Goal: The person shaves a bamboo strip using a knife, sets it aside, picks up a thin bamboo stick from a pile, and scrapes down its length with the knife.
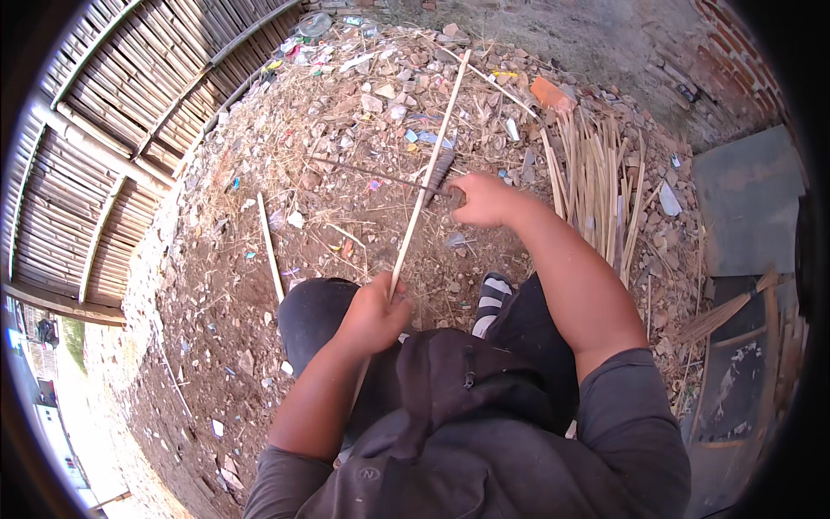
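Observation:
My left hand (373, 313) is closed round the near end of a long pale bamboo strip (450, 112), which slants away from me, up and to the right. In my right hand (486, 200) is the handle of a knife with a long, thin dark blade (367, 174). The blade points left and crosses the strip around its middle; whether they touch I cannot tell. Beneath that crossing lies a dark grey, ridged piece (439, 176) on the ground. My right fingers hide most of the handle.
Many split bamboo strips (596, 173) lie in a pile at right, near an orange brick piece (552, 93). Another strip (271, 246) lies left of my knee. Rubble and litter cover the ground. A bamboo fence (130, 130) stands left, a wall (622, 52) behind, grey panels (743, 208) right.

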Tool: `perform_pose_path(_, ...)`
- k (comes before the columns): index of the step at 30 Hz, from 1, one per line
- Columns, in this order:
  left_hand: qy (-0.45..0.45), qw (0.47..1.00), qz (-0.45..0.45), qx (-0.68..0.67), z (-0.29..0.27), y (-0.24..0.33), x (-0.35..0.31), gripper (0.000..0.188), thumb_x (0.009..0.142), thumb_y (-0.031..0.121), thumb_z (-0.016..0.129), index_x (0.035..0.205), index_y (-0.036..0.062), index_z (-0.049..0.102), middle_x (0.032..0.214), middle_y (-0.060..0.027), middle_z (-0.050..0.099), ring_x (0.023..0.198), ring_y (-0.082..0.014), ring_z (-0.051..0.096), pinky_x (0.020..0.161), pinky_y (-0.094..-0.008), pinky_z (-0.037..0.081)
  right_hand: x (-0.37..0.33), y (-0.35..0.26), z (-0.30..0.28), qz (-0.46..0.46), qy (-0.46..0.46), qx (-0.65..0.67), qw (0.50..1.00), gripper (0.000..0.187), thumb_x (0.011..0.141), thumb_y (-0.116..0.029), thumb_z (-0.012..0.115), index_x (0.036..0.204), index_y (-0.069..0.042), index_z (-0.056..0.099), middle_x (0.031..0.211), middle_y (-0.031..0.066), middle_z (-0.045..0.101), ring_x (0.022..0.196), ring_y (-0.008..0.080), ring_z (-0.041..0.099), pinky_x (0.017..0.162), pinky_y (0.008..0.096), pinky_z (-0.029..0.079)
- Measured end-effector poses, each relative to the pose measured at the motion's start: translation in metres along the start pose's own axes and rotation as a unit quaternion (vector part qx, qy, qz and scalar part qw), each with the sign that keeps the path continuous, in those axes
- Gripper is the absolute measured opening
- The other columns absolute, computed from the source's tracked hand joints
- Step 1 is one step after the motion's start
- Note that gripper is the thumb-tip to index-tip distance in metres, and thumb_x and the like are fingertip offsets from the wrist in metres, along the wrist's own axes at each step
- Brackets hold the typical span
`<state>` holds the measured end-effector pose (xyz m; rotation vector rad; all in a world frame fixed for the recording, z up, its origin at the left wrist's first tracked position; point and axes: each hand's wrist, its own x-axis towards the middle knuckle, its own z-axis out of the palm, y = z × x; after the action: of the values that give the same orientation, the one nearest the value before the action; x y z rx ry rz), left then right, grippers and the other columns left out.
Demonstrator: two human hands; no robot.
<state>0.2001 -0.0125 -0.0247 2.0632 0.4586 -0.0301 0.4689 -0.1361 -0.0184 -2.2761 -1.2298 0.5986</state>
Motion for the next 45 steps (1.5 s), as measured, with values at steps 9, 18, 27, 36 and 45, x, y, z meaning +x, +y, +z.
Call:
perform_pose_path(9,0.012,0.997,-0.039,0.07,0.002,0.007,0.001,0.027,0.087,0.018,0.068,0.102,-0.0003,0.056,0.075,-0.0154,0.063,0.071,-0.0279,0.064,0.066,-0.0389,0.051,0.002,0.012,-0.002,0.043,0.067,0.028,0.996,0.035,0.07,-0.025,0.069,0.099,-0.005,0.07,0.088,0.0178,0.07,0.085,0.0319,0.069,0.075,0.0429,0.053)
perform_pose_path(18,0.016,0.999,-0.012,0.046,0.004,0.006,-0.002,0.027,0.091,0.02,0.07,0.1,-0.0003,0.055,0.07,-0.0099,0.06,0.064,-0.0183,0.06,0.062,-0.0349,0.049,-0.016,-0.021,0.001,-0.1,-0.07,-0.108,0.987,0.026,0.068,-0.021,0.072,0.088,-0.006,0.067,0.074,0.017,0.066,0.075,0.0378,0.066,0.068,0.047,0.051)
perform_pose_path(27,0.025,1.0,0.008,0.009,0.003,-0.006,-0.001,0.034,0.104,0.031,0.051,0.094,-0.0009,0.054,0.071,-0.0138,0.059,0.068,-0.0248,0.059,0.063,-0.0387,0.047,-0.014,-0.033,0.0,-0.078,-0.098,-0.092,0.988,0.034,0.069,-0.022,0.068,0.099,-0.007,0.069,0.09,0.0191,0.069,0.086,0.037,0.067,0.075,0.0449,0.052)
perform_pose_path(36,0.041,0.999,0.023,-0.02,-0.003,-0.006,0.004,0.032,0.103,0.028,0.052,0.09,-0.0007,0.05,0.07,-0.0185,0.059,0.065,-0.0325,0.061,0.061,-0.0416,0.045,0.001,-0.009,0.008,-0.041,-0.02,-0.044,0.998,0.044,0.072,-0.032,0.076,0.105,-0.003,0.069,0.083,0.0157,0.069,0.077,0.0284,0.067,0.071,0.0406,0.052)
perform_pose_path(45,-0.006,0.999,0.011,0.037,-0.001,0.002,0.0,0.029,0.095,0.026,0.063,0.096,-0.0018,0.055,0.082,-0.021,0.065,0.08,-0.0388,0.067,0.072,-0.0443,0.051,0.005,0.019,-0.006,0.055,0.061,0.039,0.996,0.043,0.069,-0.026,0.071,0.105,-0.003,0.069,0.095,0.0207,0.071,0.088,0.0346,0.068,0.077,0.0415,0.054)
